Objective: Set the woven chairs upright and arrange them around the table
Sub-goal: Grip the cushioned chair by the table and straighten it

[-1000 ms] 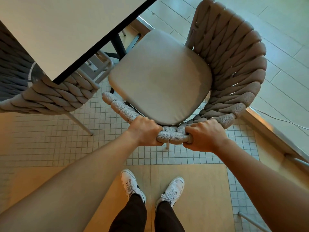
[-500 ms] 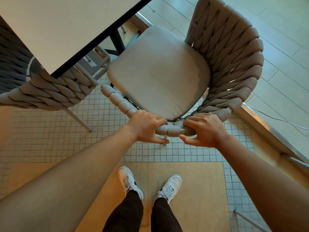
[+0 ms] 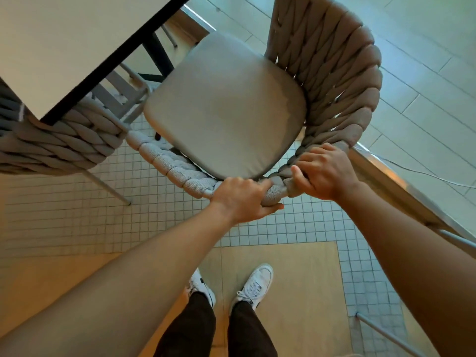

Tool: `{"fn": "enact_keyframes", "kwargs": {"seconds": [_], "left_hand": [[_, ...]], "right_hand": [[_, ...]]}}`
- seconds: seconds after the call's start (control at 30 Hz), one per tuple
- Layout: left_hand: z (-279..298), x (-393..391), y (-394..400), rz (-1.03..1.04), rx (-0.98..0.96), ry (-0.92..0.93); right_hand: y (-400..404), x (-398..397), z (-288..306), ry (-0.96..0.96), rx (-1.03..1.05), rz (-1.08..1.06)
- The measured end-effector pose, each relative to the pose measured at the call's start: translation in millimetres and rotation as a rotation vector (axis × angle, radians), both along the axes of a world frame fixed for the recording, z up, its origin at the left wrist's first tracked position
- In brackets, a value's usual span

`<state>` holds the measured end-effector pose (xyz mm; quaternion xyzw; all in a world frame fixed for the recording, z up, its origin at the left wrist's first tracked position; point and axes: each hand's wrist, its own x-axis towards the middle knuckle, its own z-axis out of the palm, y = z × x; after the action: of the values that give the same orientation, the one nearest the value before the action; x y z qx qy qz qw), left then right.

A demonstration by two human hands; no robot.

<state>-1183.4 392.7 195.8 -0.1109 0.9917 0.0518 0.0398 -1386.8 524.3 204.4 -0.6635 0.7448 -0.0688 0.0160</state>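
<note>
A woven chair with thick grey-brown braided rope and a grey seat cushion stands upright below me, next to the white table. My left hand is closed around the chair's rope-wrapped rim. My right hand grips the same rim just to the right, thumb over the rope. A second woven chair stands at the left, partly under the table's corner.
The table's black leg stands behind the cushion. A raised wooden threshold runs along the right. A thin metal chair leg lies at bottom right. My white shoes stand on wood flooring beside small white tiles.
Both hands loosened on the rim half a second ago and have gripped it again, the right hand farther right. The chair sits closer to the table.
</note>
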Motion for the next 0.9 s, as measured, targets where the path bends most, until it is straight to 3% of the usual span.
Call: {"fn": "enact_keyframes", "kwargs": {"seconds": [0.23, 0.33, 0.4, 0.53, 0.57, 0.63, 0.9], "left_hand": [[3, -11, -21, -0.002, -0.007, -0.018], [7, -15, -18, 0.060, 0.039, -0.025], [8, -20, -10, 0.110, 0.070, -0.009], [14, -45, 11, 0.155, 0.214, -0.053], [14, -51, 14, 0.170, 0.244, -0.098], [10, -59, 19, 0.189, 0.249, -0.149], [5, -48, 15, 0.163, 0.184, -0.066]], "right_hand": [[-18, -4, -8, -0.021, -0.096, -0.113], [-19, 12, -13, -0.080, -0.186, -0.394], [-26, 26, -9, -0.253, -0.228, -0.739], [-50, 34, 3, -0.967, -0.511, -1.372], [-54, 33, 3, -1.099, -0.576, -1.425], [-55, 30, 0, -1.188, -0.612, -1.447], [-53, 37, 0, -1.167, -0.549, -1.457]]}}
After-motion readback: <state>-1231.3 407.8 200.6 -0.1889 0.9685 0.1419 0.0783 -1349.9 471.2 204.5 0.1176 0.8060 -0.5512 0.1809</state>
